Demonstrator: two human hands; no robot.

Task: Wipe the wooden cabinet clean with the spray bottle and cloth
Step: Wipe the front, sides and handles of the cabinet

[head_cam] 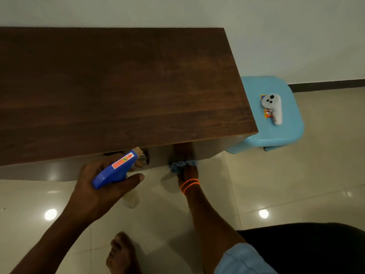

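Glossy beige tile floor [296, 184], pale wall behind, dark wooden cabinet [118, 86] running along it w/ its right end next to a blue plastic stool [286, 133]; white controller [273, 107] lies on the stool seat.

My left hand [94, 186] grips the spray bottle [116, 169] by its blue trigger head, nozzle aimed at the cabinet front just under the top's near edge; clear body hangs below, looks nearly empty but too blurred to say. My right hand [186, 173], orange thread at the wrist, clutches the blue cloth [181, 166] and presses it vs. the cabinet front, low down, toward the right end.

Progress, my guess: mid-task. Top looks mostly even, faint pale specks near front right corner, so can't tell if it's been wiped. Front panel is being done now; rest of front & the sides prob. left.

Cabinet: dark brown grain, matte top, glossier front reflecting my hand.
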